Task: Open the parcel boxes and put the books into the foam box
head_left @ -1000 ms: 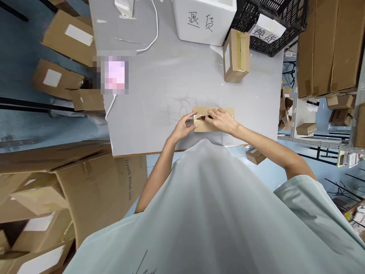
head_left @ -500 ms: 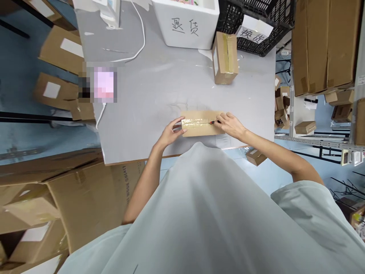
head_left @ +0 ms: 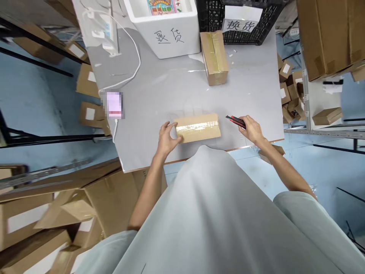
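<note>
Where everything rests: table [head_left: 159, 91], grey, with a brown front edge just ahead of the person.
Open carton [head_left: 114, 201]: below the table's left corner, smaller boxes inside it.
Stacked cartons [head_left: 327, 38]: upper right, beyond the table.
Bin [head_left: 171, 47]: white, at the back of the table, handwritten characters on its front, a colourful card [head_left: 164, 7] inside.
Crate [head_left: 212, 17]: black mesh, right of the bin, with a handwritten white label [head_left: 242, 19].
Far box [head_left: 215, 57]: brown, taped shut, in front of the bin and crate.
Near box [head_left: 199, 136]: brown, lying near the table's front edge, its right end slightly farther from the body.
Left hand [head_left: 167, 140]: at the near box's left end, thumb and forefinger spread wide about its two corners; whether they press on it, cannot tell.
Right hand [head_left: 252, 129]: closed round a knife [head_left: 236, 121], apart from the near box, to its right.
Screen [head_left: 114, 103]: blurred out, at the table's left edge, white cable [head_left: 139, 59] close by.
Tape [head_left: 198, 126]: glossy, along the middle of the near box's top; whether it is cut, cannot tell.
Knife: black and red, tip toward the near box, not touching.
Scraps [head_left: 235, 50]: tiny, white, right of the far box.
</note>
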Tool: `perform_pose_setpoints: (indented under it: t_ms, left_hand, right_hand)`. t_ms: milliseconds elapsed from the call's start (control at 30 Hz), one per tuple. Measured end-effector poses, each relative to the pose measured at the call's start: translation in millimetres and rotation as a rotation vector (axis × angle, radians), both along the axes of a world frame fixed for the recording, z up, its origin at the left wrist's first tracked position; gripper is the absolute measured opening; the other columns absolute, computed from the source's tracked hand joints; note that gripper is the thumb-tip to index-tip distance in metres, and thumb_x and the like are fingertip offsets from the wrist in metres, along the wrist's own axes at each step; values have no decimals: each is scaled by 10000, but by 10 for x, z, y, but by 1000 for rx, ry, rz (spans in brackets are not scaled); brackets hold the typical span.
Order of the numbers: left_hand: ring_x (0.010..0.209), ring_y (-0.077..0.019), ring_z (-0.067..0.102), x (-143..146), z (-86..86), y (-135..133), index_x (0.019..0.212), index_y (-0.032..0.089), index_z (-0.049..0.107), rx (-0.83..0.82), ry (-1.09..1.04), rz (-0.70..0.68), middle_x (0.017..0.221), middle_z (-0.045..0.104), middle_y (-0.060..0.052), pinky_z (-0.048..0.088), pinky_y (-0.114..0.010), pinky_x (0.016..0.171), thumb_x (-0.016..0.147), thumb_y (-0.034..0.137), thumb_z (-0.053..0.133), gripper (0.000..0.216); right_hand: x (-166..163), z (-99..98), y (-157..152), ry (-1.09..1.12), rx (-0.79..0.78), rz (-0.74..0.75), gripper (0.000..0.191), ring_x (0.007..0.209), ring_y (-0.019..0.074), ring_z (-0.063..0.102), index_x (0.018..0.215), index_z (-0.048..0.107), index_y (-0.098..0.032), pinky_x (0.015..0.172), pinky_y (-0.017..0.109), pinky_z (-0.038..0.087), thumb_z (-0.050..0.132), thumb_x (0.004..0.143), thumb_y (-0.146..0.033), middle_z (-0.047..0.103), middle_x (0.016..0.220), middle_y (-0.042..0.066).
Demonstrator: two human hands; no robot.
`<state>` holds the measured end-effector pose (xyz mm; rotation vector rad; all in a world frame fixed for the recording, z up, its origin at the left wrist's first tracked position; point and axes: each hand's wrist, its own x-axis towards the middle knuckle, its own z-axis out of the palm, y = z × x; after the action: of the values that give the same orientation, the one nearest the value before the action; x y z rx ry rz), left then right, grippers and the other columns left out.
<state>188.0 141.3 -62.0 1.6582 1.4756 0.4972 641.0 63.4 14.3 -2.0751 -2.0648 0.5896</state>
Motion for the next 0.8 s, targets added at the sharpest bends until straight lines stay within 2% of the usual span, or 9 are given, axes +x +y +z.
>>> perform_pose_setpoints:
  t_ms: [67,167,233,300,400,533,667,800]
  left_hand:
    - [1671,-454,368,217,118,48,1528,298,652,134,83,-69,1733,491,-148,286,-705,1382,829,405,848,734]
    - [1696,-463,326,658,226,136,1627,283,556,176,126,-243,1728,520,-146,160,-739,1406,842,358,824,833]
    - [1692,-475,333,935,226,192,1672,249,507,161,138,-349,1727,521,-161,122,-750,1410,820,305,811,906]
    - [1684,-485,343,1130,177,242,1697,210,475,145,152,-418,1721,521,-178,91,-749,1417,786,245,800,968]
    - [1645,-492,390,1259,67,303,1717,168,440,120,192,-462,1666,563,-201,56,-750,1424,754,184,786,1023]
    - [1620,-484,420,1267,-39,295,1725,172,430,84,235,-457,1648,566,-211,86,-726,1437,800,166,748,978]
    - [1697,-448,335,1238,-88,125,1742,201,416,128,253,-415,1744,486,-191,134,-713,1436,924,238,655,853]
    - [1750,-405,251,1204,-146,-29,1740,201,424,169,272,-366,1794,434,-187,108,-699,1436,1008,311,572,755]
  right_hand:
    - [-119,-237,-108,245,7,-207,398,1102,331,717,1320,662,-220,947,477,587,669,932,-308,758,1252,125]
    - [-418,-597,-191,646,-10,-512,391,1021,282,746,1180,643,-245,958,469,611,741,860,-446,789,1131,76]
    - [-626,-796,-208,885,-33,-682,451,916,246,727,1109,611,-257,879,430,622,779,811,-551,777,1029,49]
    - [-804,-946,-218,1053,-66,-787,527,810,211,681,1078,585,-266,776,382,606,806,766,-628,747,955,23]
    - [-1006,-1090,-245,1187,-104,-841,594,737,186,644,1079,564,-273,704,347,569,825,732,-678,719,926,0]
    - [-1212,-1189,-296,1280,-138,-870,604,716,181,649,1098,551,-274,702,347,565,805,742,-692,732,957,8]
    - [-1324,-1227,-374,1207,-87,-870,561,863,226,711,1106,582,-269,853,394,611,784,765,-665,756,978,26]
    - [-1277,-1190,-446,1110,-88,-783,462,1030,261,754,1186,638,-261,1013,443,611,769,830,-523,796,1088,42]
